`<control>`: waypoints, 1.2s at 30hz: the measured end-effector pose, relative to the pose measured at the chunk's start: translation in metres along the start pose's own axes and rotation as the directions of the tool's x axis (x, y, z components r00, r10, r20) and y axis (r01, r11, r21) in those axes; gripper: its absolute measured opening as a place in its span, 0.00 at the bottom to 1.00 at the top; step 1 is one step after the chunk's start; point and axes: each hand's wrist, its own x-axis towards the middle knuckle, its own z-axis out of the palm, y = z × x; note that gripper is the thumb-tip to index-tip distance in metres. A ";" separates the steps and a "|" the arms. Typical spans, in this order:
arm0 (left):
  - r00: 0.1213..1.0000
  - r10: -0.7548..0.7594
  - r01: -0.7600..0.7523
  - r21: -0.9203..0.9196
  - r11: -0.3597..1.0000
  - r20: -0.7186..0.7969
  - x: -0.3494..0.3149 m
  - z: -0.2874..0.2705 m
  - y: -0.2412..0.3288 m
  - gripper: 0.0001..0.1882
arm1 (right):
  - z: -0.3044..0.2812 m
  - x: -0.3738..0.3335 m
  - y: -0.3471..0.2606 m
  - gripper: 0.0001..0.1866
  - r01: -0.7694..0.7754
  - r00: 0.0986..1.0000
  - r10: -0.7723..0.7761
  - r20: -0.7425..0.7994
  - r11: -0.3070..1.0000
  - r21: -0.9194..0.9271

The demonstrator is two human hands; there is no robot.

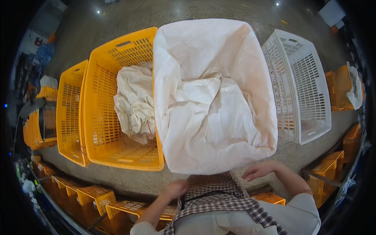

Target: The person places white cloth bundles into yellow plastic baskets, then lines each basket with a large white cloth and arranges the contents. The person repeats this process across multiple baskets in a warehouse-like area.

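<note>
Nearest the camera, wears a checked apron [215,203] over a pale shirt [290,213], facing the near edge of a broad white liner [211,113]. Holds the left hand [178,188] low beside the apron, just short of that edge; too blurred to judge whether spread or closed. Holds the right hand [258,171] near the liner's near right corner, fingers parted and loosely bent, with nothing visible between them.

Find the white liner in the middle, straight ahead, box-shaped, its edges turned outward and its inside sagging into folds; probably folded over a hidden rim to stop slipping inward and leave the mouth wide.

Just left, see a yellow crate [100,102] with crumpled white cloth [137,103] heaped toward its right side, seemingly dropped in loosely rather than folded. Farther left, see a second yellow crate [68,117], close against the first, perhaps to save floor [129,23]. Just right of the liner, see a white crate [313,94], probably set there to be within arm's reach.
</note>
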 end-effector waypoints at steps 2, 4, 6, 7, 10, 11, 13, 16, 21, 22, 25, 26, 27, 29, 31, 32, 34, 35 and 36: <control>0.992 0.123 -0.126 -0.279 0.952 -0.027 -0.009 -0.055 0.067 0.13 | -0.009 -0.008 -0.025 0.24 0.186 0.945 -0.200 -0.261 0.980 -0.076; 0.943 0.223 -0.259 -0.123 0.958 -0.248 0.027 -0.105 0.108 0.17 | -0.044 0.006 -0.051 0.27 0.280 0.519 -0.555 -0.651 0.829 -0.484; 0.716 0.323 -0.288 0.160 0.944 -0.619 0.101 -0.137 0.127 0.27 | -0.089 0.063 -0.071 0.33 0.038 0.032 -0.704 -0.710 0.710 -0.703; 0.784 0.242 -0.128 0.234 0.964 -0.572 0.143 -0.146 0.127 0.30 | -0.113 0.099 -0.076 0.36 -0.061 -0.144 -0.698 -0.701 0.713 -0.698; 0.866 -0.061 0.238 0.302 0.923 -0.497 0.230 -0.133 0.096 0.37 | -0.146 0.190 -0.030 0.39 -0.535 0.127 -0.558 -0.820 0.658 -0.531; 0.866 -0.183 0.352 0.307 0.884 -0.465 0.258 -0.124 0.076 0.38 | -0.157 0.204 0.000 0.38 -0.621 0.332 -0.412 -0.848 0.581 -0.525; 0.918 -0.373 0.396 0.285 0.873 -0.134 0.253 -0.100 0.023 0.43 | -0.176 0.211 0.066 0.39 -0.664 0.601 -0.034 -0.799 0.535 -0.522; 0.818 -0.510 0.169 0.738 0.653 0.264 0.262 -0.074 -0.009 0.39 | -0.216 0.227 0.094 0.28 -0.765 0.636 0.485 -0.600 0.496 -0.411; 0.824 -0.548 0.542 0.080 0.837 0.144 0.309 -0.092 0.005 0.26 | -0.266 0.251 0.025 0.22 -0.461 0.525 -0.066 -0.849 0.816 -0.349; 0.850 -0.522 0.520 0.052 0.853 0.070 0.313 -0.095 0.010 0.24 | -0.292 0.253 0.012 0.27 -0.242 0.460 -0.148 -0.876 0.928 -0.284; 0.887 -0.433 0.460 0.225 0.859 -0.161 0.303 -0.094 0.004 0.21 | -0.363 0.271 0.006 0.42 -0.085 0.239 -0.388 -0.890 0.905 -0.418; 0.872 -0.446 0.488 0.275 0.828 -0.204 0.297 -0.093 -0.004 0.19 | -0.396 0.267 0.008 0.52 -0.069 0.357 -0.291 -0.888 0.939 -0.336; 0.861 -0.461 0.509 0.340 0.791 -0.217 0.294 -0.092 -0.011 0.17 | -0.421 0.259 0.013 0.56 -0.436 0.131 -0.313 -0.941 0.834 -0.338; 0.835 -0.475 0.543 0.272 0.795 -0.279 0.292 -0.094 -0.015 0.18 | -0.452 0.276 0.002 0.54 -0.203 -0.066 -0.454 -0.889 0.878 -0.433; 0.870 -0.441 0.414 -0.158 0.896 -0.221 0.291 -0.103 0.005 0.19 | -0.467 0.265 -0.013 0.51 -0.156 0.001 -0.385 -0.923 0.912 -0.380; 0.913 -0.362 0.212 -0.540 0.814 -0.187 0.293 -0.109 0.028 0.20 | -0.466 0.261 -0.025 0.50 -0.137 0.030 -0.342 -0.939 0.929 -0.343; 0.934 -0.144 -0.201 -0.813 0.547 -0.327 0.274 -0.134 0.073 0.19 | -0.447 0.252 -0.048 0.45 -0.461 0.174 -0.228 -0.958 0.841 -0.284; 0.852 0.025 -0.421 -0.657 0.625 -0.522 0.259 -0.152 0.093 0.19 | -0.430 0.251 -0.057 0.43 -0.394 0.160 -0.292 -0.943 0.857 -0.333; 0.709 0.319 -0.512 -0.147 0.846 -0.629 0.235 -0.171 0.105 0.19 | -0.403 0.252 -0.060 0.41 -0.321 0.120 -0.402 -0.908 0.849 -0.419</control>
